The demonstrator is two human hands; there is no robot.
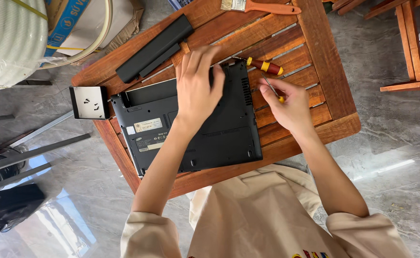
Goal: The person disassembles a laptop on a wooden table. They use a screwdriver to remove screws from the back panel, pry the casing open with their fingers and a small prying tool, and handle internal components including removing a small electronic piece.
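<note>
Directly below us, we are looking down at a black laptop (pixel 190 129) lying upside down on a slatted wooden table (pixel 329 71), its underside facing up. Its long axis is running left to right across our view, tilted a little so the right end sits higher. We are seeing a pale sticker label on the left part of the base, vent slits near the right edge, and an open, empty bay along the far left edge.

Our left hand (pixel 198 86) is lying spread and flat on the far right part of the base, fingers unclenched, pressing rather than gripping. Our right hand (pixel 286 102) is hovering just off the laptop's right edge, over the table slats, pinching a thin screwdriver (pixel 271 88) with a yellow handle end; its shaft is pointing up and away toward the laptop's far right corner. So the laptop is lying to the left of that hand, and the left hand is the nearer one, already touching it.

Moving outward, a second screwdriver (pixel 265 66) with a red and yellow handle is resting just beyond the far right corner. A long black battery pack (pixel 155 48) is lying well apart at the far left, a small tray (pixel 89 102) holding dark screws is sitting off the table's left edge, and a paintbrush (pixel 260 6) is lying at the far edge.
</note>
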